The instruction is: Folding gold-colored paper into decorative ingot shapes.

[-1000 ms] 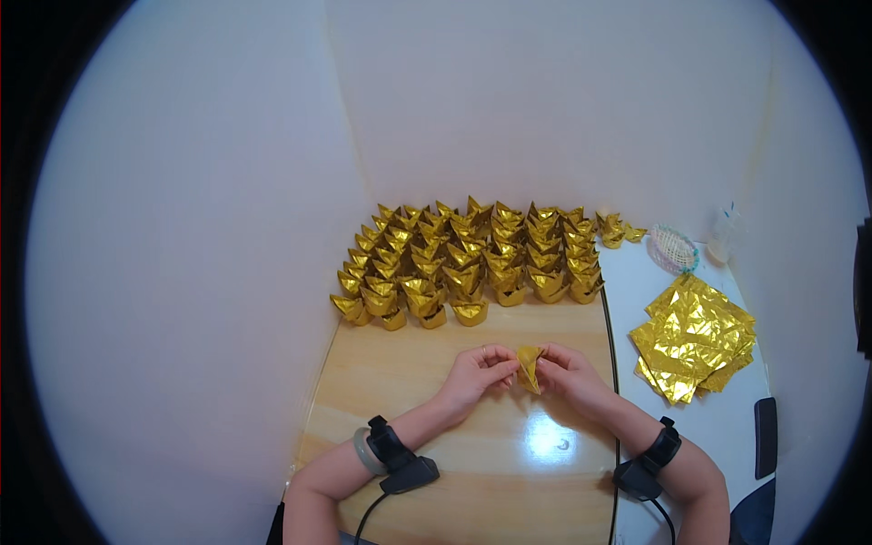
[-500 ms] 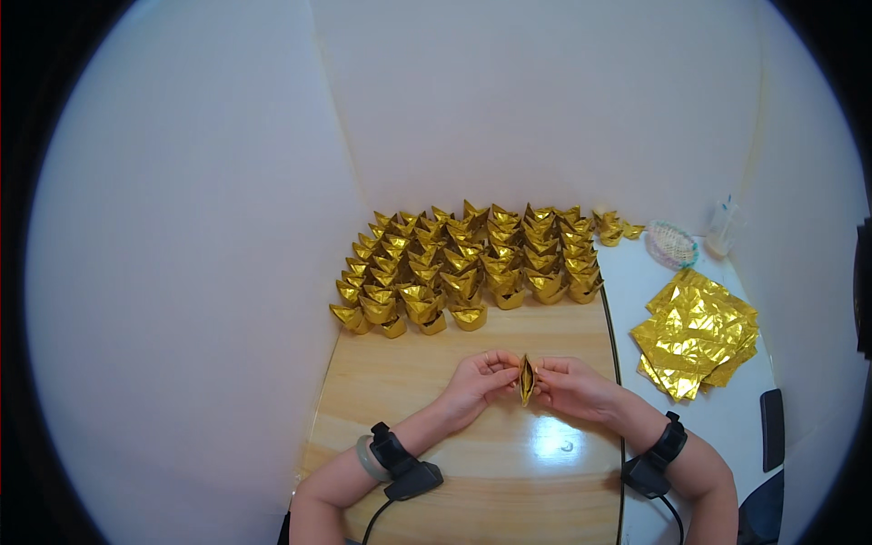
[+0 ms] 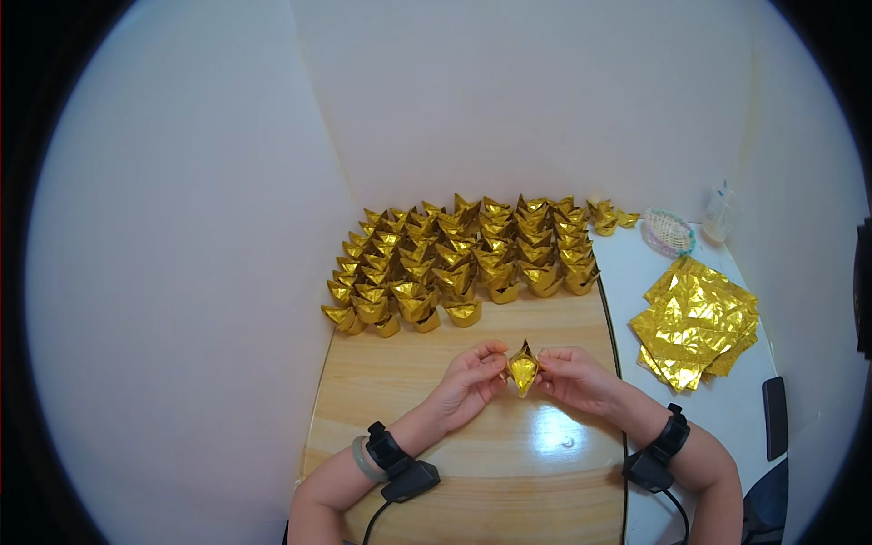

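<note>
A gold foil paper ingot [image 3: 523,369] is held up over the table between both hands, its pointed ends facing away from and toward me. My left hand [image 3: 472,381] pinches its left side with thumb and fingers. On the opposite side my right hand [image 3: 576,378] grips the paper the same way. The ingot is spread wide, showing a shiny, rounded middle. Beyond my hands, several rows of finished gold paper ingots [image 3: 463,312] stand packed together on the wooden tabletop [image 3: 400,372].
To the right, a stack of gold foil sheets [image 3: 698,322] lies on a white surface [image 3: 618,272]. Behind it are a small woven basket with beads [image 3: 669,232] and a clear plastic cup [image 3: 720,218]. Two small gold pieces [image 3: 603,218] sit near the back wall [image 3: 545,109].
The folded paper between my hands was a narrow, slit-like shape; now it is spread wider, with its rounded middle showing. My hands have moved slightly apart.
</note>
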A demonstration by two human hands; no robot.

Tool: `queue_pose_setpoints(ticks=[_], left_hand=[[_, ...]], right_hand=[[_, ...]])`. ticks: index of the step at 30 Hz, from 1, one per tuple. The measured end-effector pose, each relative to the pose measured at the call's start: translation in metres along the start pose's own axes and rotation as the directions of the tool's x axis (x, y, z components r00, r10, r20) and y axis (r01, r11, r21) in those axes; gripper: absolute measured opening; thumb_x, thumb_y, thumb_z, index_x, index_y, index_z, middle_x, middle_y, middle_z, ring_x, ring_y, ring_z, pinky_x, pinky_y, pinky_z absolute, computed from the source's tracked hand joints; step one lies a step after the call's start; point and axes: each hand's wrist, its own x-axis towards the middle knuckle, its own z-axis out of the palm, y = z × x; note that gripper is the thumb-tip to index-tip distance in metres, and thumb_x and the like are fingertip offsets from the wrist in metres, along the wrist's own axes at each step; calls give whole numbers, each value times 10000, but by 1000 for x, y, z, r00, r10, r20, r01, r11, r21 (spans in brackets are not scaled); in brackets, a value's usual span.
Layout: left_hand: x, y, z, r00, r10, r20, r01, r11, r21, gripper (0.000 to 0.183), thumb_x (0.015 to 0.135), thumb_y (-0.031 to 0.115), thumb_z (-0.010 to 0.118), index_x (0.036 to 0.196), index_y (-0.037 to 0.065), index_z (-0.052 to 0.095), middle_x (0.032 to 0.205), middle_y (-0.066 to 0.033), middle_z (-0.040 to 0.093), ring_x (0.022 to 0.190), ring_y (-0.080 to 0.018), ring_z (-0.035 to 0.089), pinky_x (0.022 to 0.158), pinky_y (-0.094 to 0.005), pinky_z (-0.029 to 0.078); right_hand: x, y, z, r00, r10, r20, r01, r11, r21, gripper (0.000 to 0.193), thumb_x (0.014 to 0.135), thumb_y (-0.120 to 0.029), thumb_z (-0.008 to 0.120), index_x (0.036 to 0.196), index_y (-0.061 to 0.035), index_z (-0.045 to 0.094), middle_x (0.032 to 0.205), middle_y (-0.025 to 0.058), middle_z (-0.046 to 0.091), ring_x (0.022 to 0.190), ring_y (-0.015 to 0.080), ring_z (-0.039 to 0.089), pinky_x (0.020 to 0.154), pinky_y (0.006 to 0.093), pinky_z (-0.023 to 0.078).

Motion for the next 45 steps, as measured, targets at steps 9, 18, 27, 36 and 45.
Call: queue_pose_setpoints(ticks=[9, 18, 27, 36, 45], left_hand=[[1, 4, 0, 950, -289, 122, 273, 953, 133, 224, 975, 267, 526, 1079, 81, 594, 969, 16, 616, 836, -48, 578, 647, -191, 501], [1, -1, 1, 963, -261, 73, 257, 964, 62, 227, 985, 260, 501, 1116, 82, 555, 998, 26, 601, 837, -48, 565, 635, -185, 503], [3, -6, -4, 965, -230, 126, 243, 965, -99, 217, 995, 204, 474, 1135, 44, 519, 984, -21, 584, 839, -86, 583, 660, -212, 547], [1, -6, -1, 975, -202, 90, 209, 974, -84, 213, 1001, 209, 465, 1147, 59, 509, 955, -14, 584, 824, -73, 581, 662, -204, 530], [1, -4, 7, 984, -140, 106, 143, 990, -18, 281, 988, 297, 494, 1182, 99, 537, 1052, 4, 592, 918, -79, 548, 734, -238, 469]], right_hand=[[0, -2, -5, 989, 144, -19, -145, 986, -77, 203, 947, -174, 557, 1041, 2, 594, 993, 69, 641, 869, 127, 620, 754, 240, 506], [2, 0, 7, 990, 96, -106, -85, 990, 110, 190, 941, -112, 562, 1114, -35, 545, 895, 16, 582, 717, 62, 537, 557, 177, 429], [-5, -5, 4, 992, 67, 104, -103, 913, 395, 345, 957, -84, 508, 1291, -65, 427, 939, 38, 585, 666, 105, 581, 479, 186, 479], [-10, -7, 8, 991, 54, 125, -108, 871, 479, 359, 994, -138, 438, 1345, -75, 405, 959, 77, 556, 748, 164, 575, 558, 259, 542], [-9, 2, 15, 993, -35, 116, -17, 909, 418, 353, 964, -138, 526, 1295, -50, 443, 1060, 78, 608, 785, 152, 621, 648, 228, 541]])
